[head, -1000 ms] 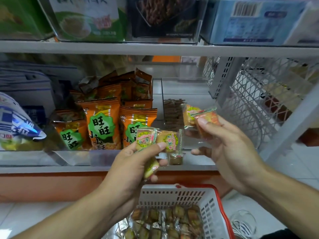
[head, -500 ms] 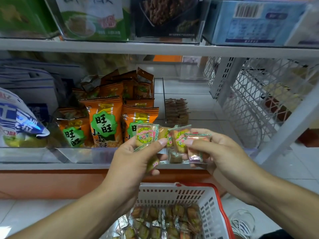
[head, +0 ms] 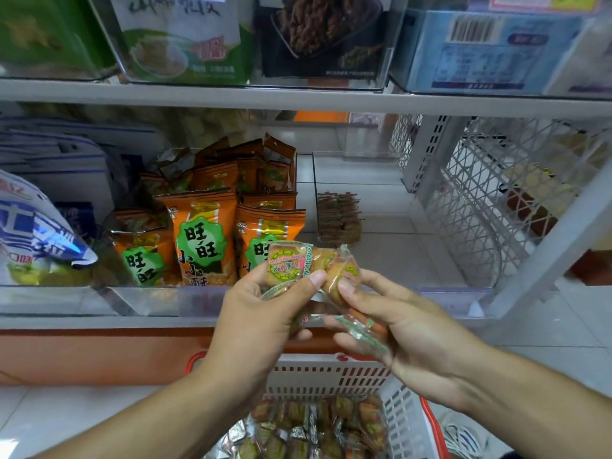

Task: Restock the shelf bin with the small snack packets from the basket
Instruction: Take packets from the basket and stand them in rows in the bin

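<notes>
My left hand (head: 261,313) grips a small bunch of clear-wrapped snack packets (head: 288,261) with green and pink labels, thumb on top. My right hand (head: 400,323) meets it from the right, its thumb pinching a packet (head: 341,276) of the same bunch and its fingers curled round another packet (head: 364,329) below. Both hands hover in front of the clear shelf bin (head: 447,298), whose floor holds only a short row of brown packets (head: 337,217) at the back. Under my hands stands the white basket (head: 407,422) with a red rim, holding several more packets (head: 318,429).
Orange snack bags (head: 202,236) fill the bin to the left, with a blue and white bag (head: 36,233) beyond. A white wire rack (head: 490,200) and shelf upright stand on the right. An upper shelf (head: 298,96) carries clear bins of larger packs.
My right hand came down and left from the bin to my left hand, bringing its packets with it. Both hands now hold the bunch together, slightly lower.
</notes>
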Demonstrator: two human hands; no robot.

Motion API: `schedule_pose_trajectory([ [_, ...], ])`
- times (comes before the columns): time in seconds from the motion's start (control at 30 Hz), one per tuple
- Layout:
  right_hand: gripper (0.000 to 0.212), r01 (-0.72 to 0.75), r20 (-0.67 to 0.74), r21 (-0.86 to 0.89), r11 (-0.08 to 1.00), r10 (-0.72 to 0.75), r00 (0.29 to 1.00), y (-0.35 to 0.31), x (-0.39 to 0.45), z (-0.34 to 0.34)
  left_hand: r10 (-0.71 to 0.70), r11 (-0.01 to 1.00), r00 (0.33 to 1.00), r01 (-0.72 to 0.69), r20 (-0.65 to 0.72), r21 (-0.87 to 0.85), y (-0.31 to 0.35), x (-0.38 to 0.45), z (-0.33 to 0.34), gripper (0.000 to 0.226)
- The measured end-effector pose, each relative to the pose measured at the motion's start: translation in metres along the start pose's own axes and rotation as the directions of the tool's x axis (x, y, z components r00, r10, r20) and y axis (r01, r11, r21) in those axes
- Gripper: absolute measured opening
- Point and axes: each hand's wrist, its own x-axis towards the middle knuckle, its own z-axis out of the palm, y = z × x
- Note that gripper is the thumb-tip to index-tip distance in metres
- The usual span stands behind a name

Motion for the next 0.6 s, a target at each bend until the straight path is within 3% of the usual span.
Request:
schedule_pose_trajectory([
  [0.23,0.031,0.101,-0.108,-0.114,0.988,-0.113,0.988,0.003,0.000,0.004,-0.066,0.995,0.998,0.066,0.009,-0.075,0.002,0.002,-0.002,0.023],
  [0.37,0.042,0.072,-0.089,-0.182,0.981,-0.089,0.992,0.007,0.001,0.004,-0.080,0.995,0.996,0.081,0.027,-0.049,-0.001,0.002,-0.004,0.022],
  [0.53,0.046,0.007,-0.027,-0.218,0.976,-0.013,1.000,0.011,0.001,0.005,-0.113,0.993,0.988,0.116,0.103,-0.023,-0.004,0.002,-0.003,0.044],
  [0.6,0.046,-0.015,-0.005,-0.212,0.977,0.014,1.000,0.015,0.003,0.004,-0.117,0.993,0.987,0.119,0.109,-0.013,-0.006,0.001,-0.002,0.043],
])
